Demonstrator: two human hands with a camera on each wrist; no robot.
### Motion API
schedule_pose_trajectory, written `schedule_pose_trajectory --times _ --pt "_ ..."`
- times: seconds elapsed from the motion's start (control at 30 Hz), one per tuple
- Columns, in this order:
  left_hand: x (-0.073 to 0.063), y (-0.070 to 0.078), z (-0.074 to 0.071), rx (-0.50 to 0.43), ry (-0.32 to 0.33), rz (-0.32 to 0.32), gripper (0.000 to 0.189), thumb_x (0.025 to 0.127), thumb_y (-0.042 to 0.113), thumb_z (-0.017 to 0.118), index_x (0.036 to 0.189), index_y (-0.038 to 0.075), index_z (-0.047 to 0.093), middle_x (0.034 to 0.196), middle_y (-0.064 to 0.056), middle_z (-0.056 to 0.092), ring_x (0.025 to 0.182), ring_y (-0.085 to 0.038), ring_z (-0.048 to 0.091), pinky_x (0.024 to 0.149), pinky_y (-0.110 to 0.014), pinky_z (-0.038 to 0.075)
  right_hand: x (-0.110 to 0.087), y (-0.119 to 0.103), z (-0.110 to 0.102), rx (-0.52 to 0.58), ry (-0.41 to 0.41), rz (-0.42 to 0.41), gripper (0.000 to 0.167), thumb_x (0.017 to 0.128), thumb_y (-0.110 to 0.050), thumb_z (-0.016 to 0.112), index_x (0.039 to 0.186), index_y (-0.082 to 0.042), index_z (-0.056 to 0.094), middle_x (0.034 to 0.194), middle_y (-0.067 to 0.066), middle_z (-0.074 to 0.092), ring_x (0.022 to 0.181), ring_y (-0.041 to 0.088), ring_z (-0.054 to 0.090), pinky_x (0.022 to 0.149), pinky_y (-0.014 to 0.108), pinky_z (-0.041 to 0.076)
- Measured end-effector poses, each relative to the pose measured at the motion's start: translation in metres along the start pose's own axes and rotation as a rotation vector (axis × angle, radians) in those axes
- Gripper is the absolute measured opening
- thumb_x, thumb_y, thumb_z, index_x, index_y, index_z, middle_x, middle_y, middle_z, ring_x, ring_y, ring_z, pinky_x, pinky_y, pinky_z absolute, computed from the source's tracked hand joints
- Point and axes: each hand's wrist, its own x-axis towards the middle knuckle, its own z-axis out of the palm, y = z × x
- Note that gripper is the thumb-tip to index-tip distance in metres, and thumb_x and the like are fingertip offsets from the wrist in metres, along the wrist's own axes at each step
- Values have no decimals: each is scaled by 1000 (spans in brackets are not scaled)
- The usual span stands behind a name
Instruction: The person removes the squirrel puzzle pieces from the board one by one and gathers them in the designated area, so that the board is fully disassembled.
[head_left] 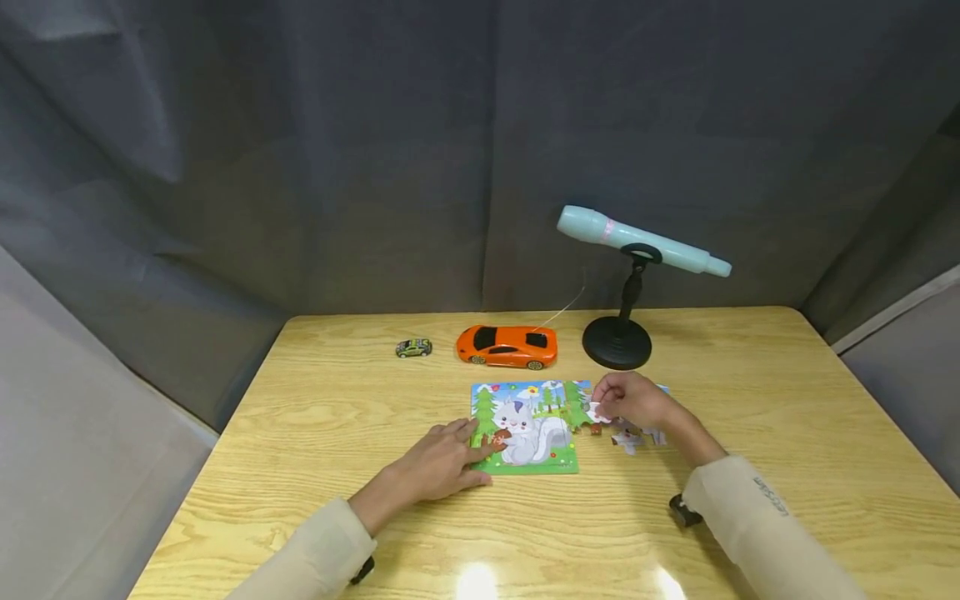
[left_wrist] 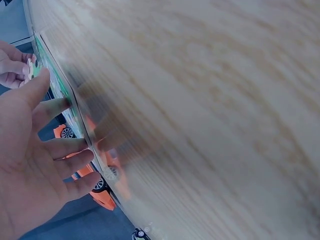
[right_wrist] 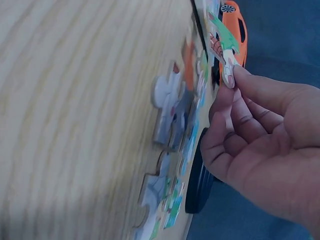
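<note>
A puzzle [head_left: 551,463] with a white squirrel holding a brown nut lies on the wooden table. My left hand [head_left: 442,461] rests at its left side, fingers spread and mostly straight, some over the picture; the left wrist view shows this hand [left_wrist: 37,155] gripping nothing. Right of the picture, my right hand [head_left: 637,402] pinches a puzzle piece [right_wrist: 229,55] between thumb and fingers. That piece is white, green and brown, and in the right wrist view it stands tilted off the table. Loose puzzle pieces [head_left: 628,440] lie under and beside the right hand, which partly hides them.
Behind the puzzle stands an orange toy car [head_left: 506,347], with a small green toy car [head_left: 414,347] to its left. A light blue microphone [head_left: 675,252] sits on a black stand [head_left: 617,342] at the back right. A dark curtain [head_left: 390,167] hangs behind the table.
</note>
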Motion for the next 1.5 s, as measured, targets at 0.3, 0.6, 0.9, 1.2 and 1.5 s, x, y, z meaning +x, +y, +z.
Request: schedule_pose_trajectory --times 0.3,0.6,0.9,1.2,1.5 --pt "-2 -3 1 16 2 15 52 95 54 43 143 32 41 151 -19 35 141 -34 33 107 -55 37 -2 -3 9 -117 27 64 6 86 0 62 91 3 61 73 10 63 63 19 55 53 26 43" --pt "-2 -2 1 -14 4 1 51 95 52 45 142 33 42 151 -19 35 140 -33 34 107 -56 37 1 -3 14 -190 56 100 3 85 -1 62 86 1 63 71 8 63 61 17 55 54 26 42" --pt "-1 -2 0 -8 26 2 51 95 55 43 141 32 44 150 -20 36 140 -33 35 107 -55 38 -1 -9 15 -275 94 98 4 85 -4 66 86 0 67 74 5 65 65 14 54 59 26 45" --pt "0 -2 -5 -1 58 9 51 93 53 48 136 28 52 147 -21 40 135 -36 41 104 -54 40 3 -21 16 -310 115 16 6 87 -6 63 87 -2 67 75 8 64 63 12 50 58 25 43" --pt "9 8 -7 -10 92 84 54 94 50 50 138 19 51 147 -14 43 137 -32 40 107 -50 39 9 -34 39 -254 61 -4 5 86 -7 67 89 -3 68 76 3 64 64 11 52 61 25 46"
